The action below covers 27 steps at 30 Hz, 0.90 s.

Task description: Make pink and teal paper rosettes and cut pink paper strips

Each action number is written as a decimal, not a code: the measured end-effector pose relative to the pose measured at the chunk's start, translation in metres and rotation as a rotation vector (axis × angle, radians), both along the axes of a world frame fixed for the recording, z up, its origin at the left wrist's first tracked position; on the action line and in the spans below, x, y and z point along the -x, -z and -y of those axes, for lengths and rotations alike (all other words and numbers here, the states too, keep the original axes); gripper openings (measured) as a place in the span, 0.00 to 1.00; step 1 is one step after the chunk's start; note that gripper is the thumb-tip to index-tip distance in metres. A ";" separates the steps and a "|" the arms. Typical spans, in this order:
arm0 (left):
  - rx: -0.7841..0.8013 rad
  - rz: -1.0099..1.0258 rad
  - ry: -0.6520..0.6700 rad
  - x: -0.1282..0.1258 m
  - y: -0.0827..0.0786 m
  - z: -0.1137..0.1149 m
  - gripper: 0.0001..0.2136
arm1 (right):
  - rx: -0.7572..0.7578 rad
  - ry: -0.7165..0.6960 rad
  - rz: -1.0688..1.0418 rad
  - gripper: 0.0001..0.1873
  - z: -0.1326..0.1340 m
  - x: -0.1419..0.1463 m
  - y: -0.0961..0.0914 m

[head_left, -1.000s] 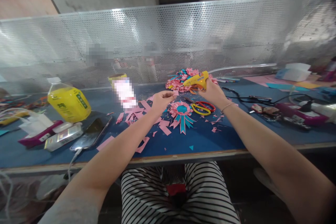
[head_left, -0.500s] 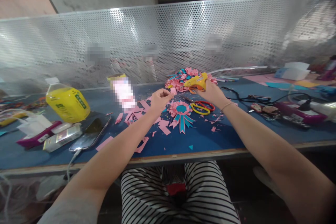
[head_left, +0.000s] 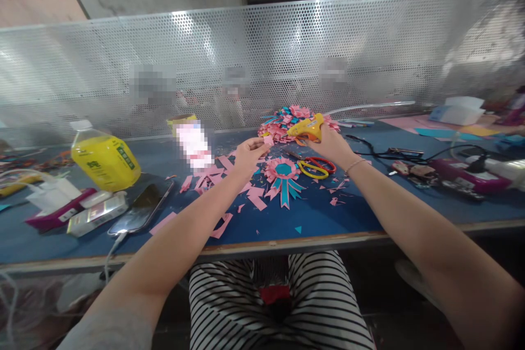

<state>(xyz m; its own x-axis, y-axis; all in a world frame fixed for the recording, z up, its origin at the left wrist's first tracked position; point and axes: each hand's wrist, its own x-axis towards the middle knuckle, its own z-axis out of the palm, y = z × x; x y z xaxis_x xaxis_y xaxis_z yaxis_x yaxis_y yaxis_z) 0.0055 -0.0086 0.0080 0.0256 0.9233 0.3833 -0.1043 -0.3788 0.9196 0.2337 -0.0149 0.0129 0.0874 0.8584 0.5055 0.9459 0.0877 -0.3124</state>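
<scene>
In the head view, the left hand (head_left: 248, 152) is closed in a pinch on a small pink paper piece (head_left: 268, 141), held above the blue counter (head_left: 353, 221). The right hand (head_left: 333, 145) is wrapped around a yellow glue gun (head_left: 307, 127), its tip pointing toward the paper piece. Just below both hands a pink and teal rosette (head_left: 283, 173) lies flat on the counter, with scissors (head_left: 315, 167) just beside it. A yellow bottle (head_left: 105, 158) stands well to the left.
</scene>
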 end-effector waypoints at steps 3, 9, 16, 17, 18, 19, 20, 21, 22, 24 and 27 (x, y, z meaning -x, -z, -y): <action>0.032 0.049 0.027 0.000 0.001 -0.001 0.10 | -0.005 -0.002 0.001 0.29 0.002 0.001 -0.002; 0.071 0.108 0.079 0.000 -0.003 0.004 0.06 | -0.006 -0.001 -0.003 0.30 0.005 0.004 -0.004; 0.121 0.143 0.103 -0.001 -0.004 0.006 0.06 | 0.007 0.006 0.016 0.30 0.003 0.002 -0.002; 0.127 0.138 0.103 -0.001 -0.004 0.006 0.06 | 0.007 0.007 0.017 0.30 0.003 0.002 -0.002; 0.130 0.133 0.102 -0.001 -0.004 0.006 0.07 | 0.006 0.007 0.018 0.30 0.003 0.002 -0.002; 0.131 0.128 0.106 -0.001 -0.004 0.006 0.07 | 0.003 0.007 0.018 0.30 0.003 0.003 -0.002; 0.128 0.124 0.113 -0.001 -0.003 0.006 0.07 | 0.000 0.006 0.018 0.30 0.003 0.003 -0.002; 0.123 0.119 0.124 -0.001 -0.003 0.006 0.07 | -0.002 0.005 0.019 0.30 0.004 0.003 -0.002; 0.118 0.114 0.136 -0.001 -0.003 0.006 0.07 | -0.004 0.005 0.019 0.30 0.004 0.003 -0.002; 0.112 0.109 0.153 -0.001 -0.002 0.006 0.07 | -0.007 0.007 0.023 0.31 0.004 0.003 -0.002; 0.113 0.124 0.167 -0.001 -0.001 0.007 0.06 | -0.012 0.003 0.031 0.31 0.004 0.002 -0.002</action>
